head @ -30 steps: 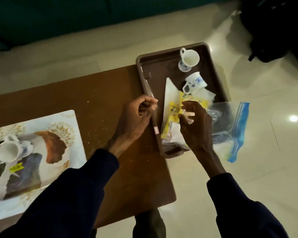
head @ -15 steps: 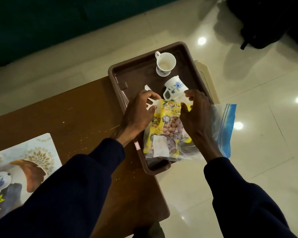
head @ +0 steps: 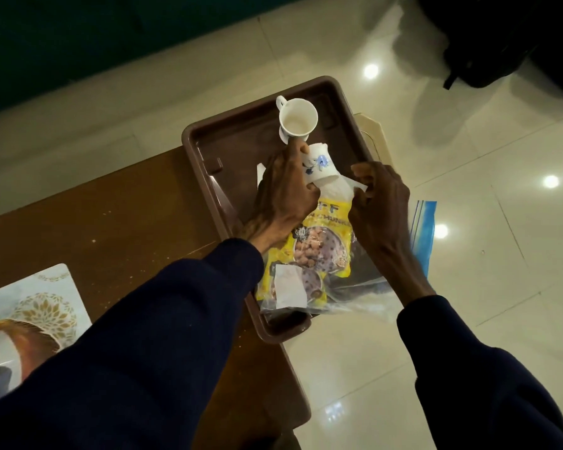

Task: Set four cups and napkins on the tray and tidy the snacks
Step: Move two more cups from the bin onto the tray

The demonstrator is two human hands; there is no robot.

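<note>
Snack packet point(head: 319, 251) (yellow, in a clear zip bag point(head: 371, 287)) lies across the near end of the brown tray point(head: 208, 151). Right hand point(head: 381, 206) pinches a white napkin point(head: 342, 190). Left hand point(head: 283, 193) grips a floral cup point(head: 320, 167), tilted over the tray. Plain cup point(head: 298, 120) stands upright beyond, toward the far end.

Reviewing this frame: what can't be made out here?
Head view only.
- Floral cup: its handle and far side are hidden by the left hand.
- Napkin: mostly covered by that cup and the right hand.
- Snack packet: top lettering is blocked by both hands.
- Printed mat: cut off by the left edge.
</note>
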